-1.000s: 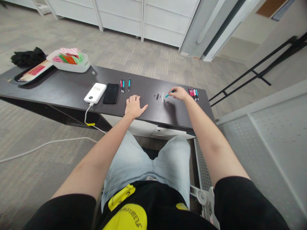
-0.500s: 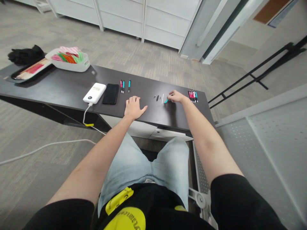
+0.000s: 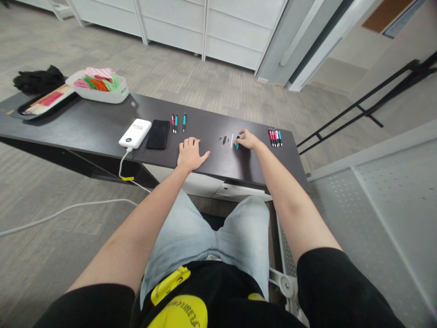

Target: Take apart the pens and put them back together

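Teal pen piece (image 3: pixel 237 145), short and slim, with a dark section at its far end, points roughly toward the seated person on the dark worktop (image 3: pixel 215 127). Take twelve o'clock as straight ahead of that person. It lies at nine o'clock from the right hand (image 3: pixel 248 139), whose fingers touch its dark end; from where I stand I cannot tell whether this grip pinches it or only rests against it. Just beside it, at nine o'clock, is a thin white rod (image 3: pixel 231 141), with small dark parts (image 3: pixel 224 140) farther along that line. At three o'clock from the right hand, a row of red and teal pens (image 3: pixel 275 137) lies near the worktop's end. The left hand (image 3: pixel 190 154), well apart toward half past eight, rests spread, palm down. Fingers cover some of the teal piece's far end. Whether its near end touches the worktop is hard to make out, and the smallest parts are too tiny to identify.
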The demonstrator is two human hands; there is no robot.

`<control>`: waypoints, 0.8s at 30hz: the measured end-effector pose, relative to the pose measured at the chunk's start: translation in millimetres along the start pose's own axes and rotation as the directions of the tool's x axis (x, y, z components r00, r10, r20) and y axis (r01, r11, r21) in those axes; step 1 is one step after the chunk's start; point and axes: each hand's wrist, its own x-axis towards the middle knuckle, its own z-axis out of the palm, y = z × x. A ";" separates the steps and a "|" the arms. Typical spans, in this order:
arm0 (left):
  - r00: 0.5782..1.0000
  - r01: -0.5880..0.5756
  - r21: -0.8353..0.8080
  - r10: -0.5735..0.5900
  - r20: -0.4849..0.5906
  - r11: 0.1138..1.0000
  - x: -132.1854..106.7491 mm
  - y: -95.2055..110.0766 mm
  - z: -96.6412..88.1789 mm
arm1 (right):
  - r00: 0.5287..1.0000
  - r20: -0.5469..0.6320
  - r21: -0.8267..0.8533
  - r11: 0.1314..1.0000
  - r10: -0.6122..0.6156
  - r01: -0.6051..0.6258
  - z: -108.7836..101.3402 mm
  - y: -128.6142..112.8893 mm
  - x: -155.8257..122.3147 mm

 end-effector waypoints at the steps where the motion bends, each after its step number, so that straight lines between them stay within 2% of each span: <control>1: 1.000 0.000 -0.004 0.000 0.000 1.000 -0.2 0.3 -0.5 | 1.000 -0.008 -0.001 1.000 -0.007 0.007 0.3 0.8 -1.1; 5: 1.000 0.004 -0.012 -0.004 0.009 1.000 -0.6 0.5 -1.2 | 0.998 -0.041 0.001 0.999 -0.039 0.039 2.1 9.7 -12.8; 10: 1.000 0.010 0.003 -0.010 0.009 1.000 -0.2 -0.6 1.0 | 0.988 -0.130 -0.020 0.997 -0.079 0.077 11.1 35.9 -40.9; 14: 1.000 0.004 0.020 -0.004 0.005 1.000 0.3 -1.2 1.4 | 0.980 -0.157 -0.087 0.990 -0.121 0.109 22.0 54.6 -59.2; 24: 1.000 0.014 0.068 -0.015 0.008 0.998 -2.0 1.8 -4.1 | 0.975 -0.148 -0.112 0.983 -0.163 0.147 31.9 56.7 -71.0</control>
